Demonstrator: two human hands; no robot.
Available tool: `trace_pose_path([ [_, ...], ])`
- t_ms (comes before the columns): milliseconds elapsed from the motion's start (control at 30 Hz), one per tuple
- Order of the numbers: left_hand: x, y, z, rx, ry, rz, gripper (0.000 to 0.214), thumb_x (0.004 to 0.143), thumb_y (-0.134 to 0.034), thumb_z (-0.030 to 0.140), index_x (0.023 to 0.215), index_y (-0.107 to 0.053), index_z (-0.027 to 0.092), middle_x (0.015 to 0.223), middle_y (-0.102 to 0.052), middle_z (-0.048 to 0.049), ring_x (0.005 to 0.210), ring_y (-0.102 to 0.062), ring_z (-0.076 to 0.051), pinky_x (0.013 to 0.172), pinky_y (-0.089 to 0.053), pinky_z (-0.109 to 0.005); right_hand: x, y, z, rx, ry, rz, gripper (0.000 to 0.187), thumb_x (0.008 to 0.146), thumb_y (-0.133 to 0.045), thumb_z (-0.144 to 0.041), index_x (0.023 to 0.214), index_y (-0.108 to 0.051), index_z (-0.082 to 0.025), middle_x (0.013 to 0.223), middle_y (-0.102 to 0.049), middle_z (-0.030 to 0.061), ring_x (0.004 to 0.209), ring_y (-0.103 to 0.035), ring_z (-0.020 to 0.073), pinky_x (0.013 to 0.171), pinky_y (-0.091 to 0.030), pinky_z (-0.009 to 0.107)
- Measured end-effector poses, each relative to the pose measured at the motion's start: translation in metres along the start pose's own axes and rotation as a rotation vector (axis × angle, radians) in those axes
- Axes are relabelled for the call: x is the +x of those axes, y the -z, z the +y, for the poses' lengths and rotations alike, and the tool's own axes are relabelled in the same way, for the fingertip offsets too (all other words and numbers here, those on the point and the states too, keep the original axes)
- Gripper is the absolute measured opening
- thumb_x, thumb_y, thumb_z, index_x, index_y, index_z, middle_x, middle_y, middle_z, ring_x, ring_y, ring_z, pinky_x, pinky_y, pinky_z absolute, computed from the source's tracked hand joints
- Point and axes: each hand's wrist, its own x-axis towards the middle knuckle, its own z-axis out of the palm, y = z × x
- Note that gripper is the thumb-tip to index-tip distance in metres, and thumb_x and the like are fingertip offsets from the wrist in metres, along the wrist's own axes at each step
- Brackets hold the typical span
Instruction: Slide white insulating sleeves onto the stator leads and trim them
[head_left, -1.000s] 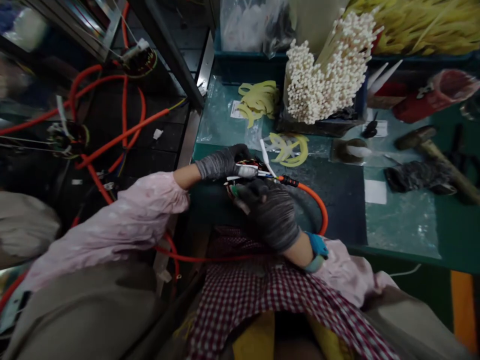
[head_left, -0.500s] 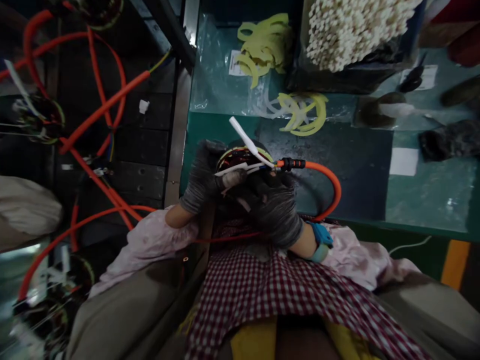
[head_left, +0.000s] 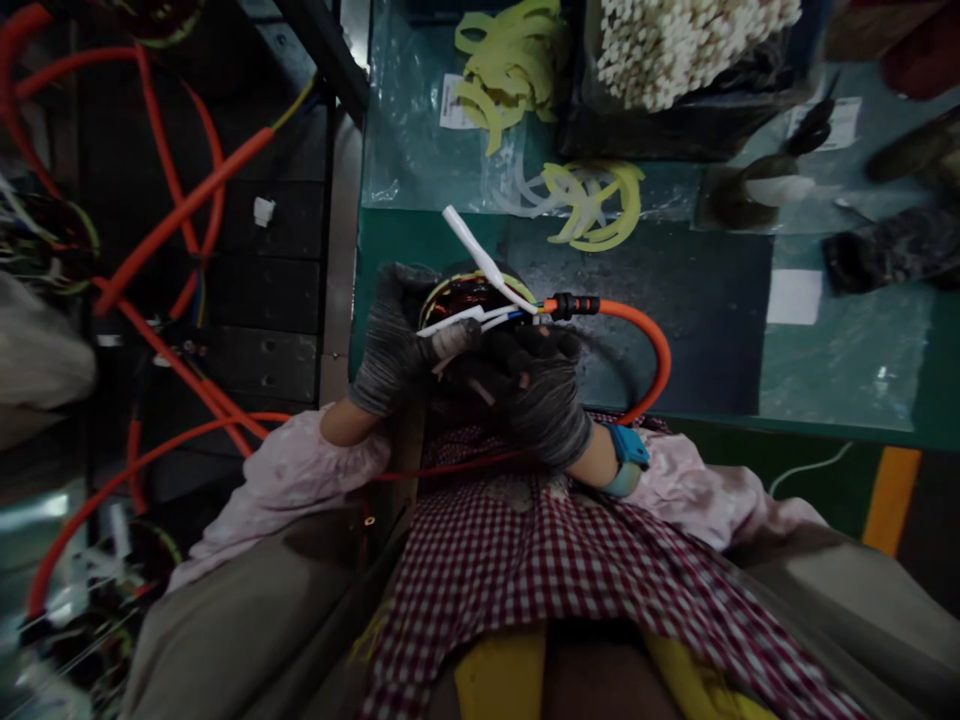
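Between my gloved hands, at the table's near edge, is a round motor stator [head_left: 466, 292] with dark red windings and a yellowish rim. My left hand [head_left: 394, 345] in a grey glove is closed round its left side, the thumb lying against the white-sleeved wires [head_left: 454, 321]. From the near right, my right hand [head_left: 541, 395], also gloved, grips the stator with bent fingers close to the wire joints. A thicker white sleeve [head_left: 476, 250] sticks up and leftward over the windings. An orange cable [head_left: 660, 350] with a black grommet [head_left: 576, 306] loops off to the right. The stator's underside is hidden by my hands.
Yellow strips [head_left: 517, 60] and a second bunch of curved strips [head_left: 600, 205] lie on the table. Behind them stands a black bin [head_left: 637, 130] of small white pieces. On the left, a dark slatted conveyor [head_left: 277, 300] carries orange cables [head_left: 180, 215] and more stators.
The whole view has shifted slightly, so things appear a little farther left and up. Both hands keep nearly the same hold on the stator.
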Motion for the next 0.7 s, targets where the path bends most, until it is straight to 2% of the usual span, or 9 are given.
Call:
trace_pose_path([
  [100,-0.005,0.001,-0.005,0.003,-0.039,-0.019,0.08,0.092,-0.077,0.095,0.14,-0.057,0.034,0.141,-0.071,-0.0062,0.14,-0.07,-0.035,0.122,-0.06,-0.061,0.004,0.003,-0.004,0.019,-0.023,-0.039,0.026,0.115,-0.071,-0.033,0.131,-0.09,-0.041,0.136,-0.088,0.0045,0.135,-0.074,0.0345,0.113,-0.065,0.057],
  [200,-0.015,0.006,-0.011,-0.008,-0.138,-0.089,0.099,0.085,-0.076,0.103,0.155,-0.051,0.038,0.161,-0.064,-0.0075,0.153,-0.064,-0.038,0.127,-0.059,-0.063,0.004,0.002,-0.003,0.087,-0.013,-0.043,0.027,0.113,-0.072,-0.028,0.131,-0.09,-0.037,0.132,-0.088,0.0075,0.133,-0.075,0.0369,0.118,-0.064,0.062],
  [300,-0.026,0.01,-0.021,0.06,-0.164,-0.173,0.105,0.09,-0.069,0.102,0.17,-0.037,0.041,0.179,-0.05,-0.0095,0.166,-0.053,-0.039,0.132,-0.057,-0.063,-0.001,0.002,0.005,0.123,0.039,0.007,0.021,0.109,-0.074,-0.023,0.12,-0.091,-0.031,0.131,-0.089,0.0104,0.129,-0.078,0.0375,0.117,-0.065,0.06],
  [400,-0.034,0.007,-0.03,0.069,-0.167,-0.123,0.101,0.093,-0.069,0.097,0.171,-0.033,0.043,0.181,-0.047,-0.0095,0.168,-0.051,-0.039,0.135,-0.054,-0.064,-0.012,0.009,0.018,0.16,0.179,0.078,0.026,0.111,-0.069,-0.019,0.112,-0.091,-0.032,0.122,-0.091,0.0082,0.12,-0.083,0.034,0.104,-0.072,0.053],
  [467,-0.037,0.001,-0.032,0.056,-0.188,-0.083,0.102,0.092,-0.07,0.098,0.17,-0.032,0.043,0.181,-0.045,-0.0115,0.17,-0.049,-0.043,0.139,-0.049,-0.067,-0.02,0.016,0.027,0.153,0.251,0.205,0.027,0.112,-0.069,-0.02,0.111,-0.09,-0.038,0.12,-0.092,0.0039,0.122,-0.084,0.0325,0.1,-0.073,0.05],
  [567,-0.037,-0.009,-0.022,0.076,-0.199,-0.1,0.104,0.098,-0.065,0.095,0.175,-0.026,0.038,0.183,-0.042,-0.0175,0.172,-0.044,-0.048,0.143,-0.044,-0.071,-0.024,0.026,0.038,0.071,0.198,0.383,0.029,0.112,-0.074,-0.022,0.126,-0.087,-0.044,0.149,-0.085,-0.0004,0.148,-0.075,0.035,0.121,-0.065,0.057],
  [633,-0.035,-0.015,-0.009,0.105,-0.271,-0.126,0.098,0.103,-0.064,0.087,0.177,-0.027,0.034,0.18,-0.046,-0.0191,0.172,-0.044,-0.048,0.145,-0.04,-0.073,-0.021,0.031,0.044,0.052,0.102,0.365,0.04,0.113,-0.073,-0.025,0.149,-0.077,-0.041,0.169,-0.073,0.0035,0.164,-0.062,0.0376,0.134,-0.054,0.062],
  [700,-0.031,-0.02,0.003,0.151,-0.365,-0.139,0.093,0.105,-0.069,0.076,0.178,-0.032,0.034,0.179,-0.05,-0.0188,0.174,-0.041,-0.048,0.147,-0.033,-0.074,-0.016,0.033,0.05,0.06,-0.001,0.304,0.062,0.11,-0.078,-0.031,0.17,-0.061,-0.032,0.178,-0.064,0.0117,0.17,-0.054,0.0416,0.138,-0.05,0.066],
])
